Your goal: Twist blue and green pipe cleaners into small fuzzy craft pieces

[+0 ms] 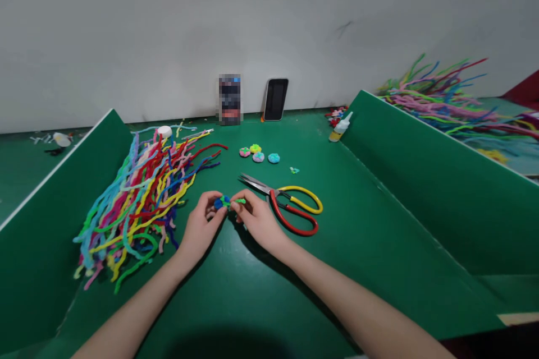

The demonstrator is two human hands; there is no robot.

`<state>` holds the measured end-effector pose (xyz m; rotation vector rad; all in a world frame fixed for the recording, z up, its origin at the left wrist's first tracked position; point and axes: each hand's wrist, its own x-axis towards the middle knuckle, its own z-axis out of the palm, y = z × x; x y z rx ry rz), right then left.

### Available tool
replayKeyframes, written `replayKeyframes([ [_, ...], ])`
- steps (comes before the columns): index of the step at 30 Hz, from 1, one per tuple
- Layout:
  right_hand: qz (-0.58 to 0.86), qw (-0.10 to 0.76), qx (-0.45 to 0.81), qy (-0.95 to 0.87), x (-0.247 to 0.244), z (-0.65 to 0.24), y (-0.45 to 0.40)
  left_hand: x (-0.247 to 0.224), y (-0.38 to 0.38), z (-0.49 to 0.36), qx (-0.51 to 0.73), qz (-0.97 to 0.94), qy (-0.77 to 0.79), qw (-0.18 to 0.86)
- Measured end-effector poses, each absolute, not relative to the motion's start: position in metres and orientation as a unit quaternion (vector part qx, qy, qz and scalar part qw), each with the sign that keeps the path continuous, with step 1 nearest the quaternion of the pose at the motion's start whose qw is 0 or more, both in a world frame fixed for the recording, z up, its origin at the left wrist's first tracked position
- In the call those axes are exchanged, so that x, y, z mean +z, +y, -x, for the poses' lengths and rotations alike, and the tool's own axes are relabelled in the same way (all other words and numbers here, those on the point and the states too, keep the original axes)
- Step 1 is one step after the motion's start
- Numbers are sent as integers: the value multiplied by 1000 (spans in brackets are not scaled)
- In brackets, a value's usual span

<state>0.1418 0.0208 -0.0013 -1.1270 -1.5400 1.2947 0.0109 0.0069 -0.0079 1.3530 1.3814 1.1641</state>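
Between thumb and fingers, my left hand (205, 217) pinches a small blue and green pipe-cleaner flower (222, 202). A short green pipe-cleaner end (240, 201) sticks out from the closed fingers of my right hand (255, 216), right beside the flower. Scissors (290, 202) with one yellow and one red handle lie just right of my right hand, blades open a little and pointing to the upper left. Beyond my hands sit several small finished-looking pipe-cleaner rounds (258, 157) in pink, yellow, lilac and blue. A tiny green and white scrap (294, 170) lies near them.
Left of my hands spreads a heap of colourful pipe cleaners (143, 190), with a white cap (164, 132) behind. Green partitions (421, 179) flank the table. A glue bottle (341, 127) stands at the right one. A phone (275, 99) and a blurred screen (229, 100) lean on the wall.
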Motion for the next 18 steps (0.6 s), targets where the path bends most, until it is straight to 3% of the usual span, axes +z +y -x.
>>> replayKeyframes([
  [8,416,421,589,-550,0,-139,22,-5,7,-9,442,-554,566,422],
  [18,420,450,577,-537,-5,-141,29,2,5,-14,427,-550,553,458],
])
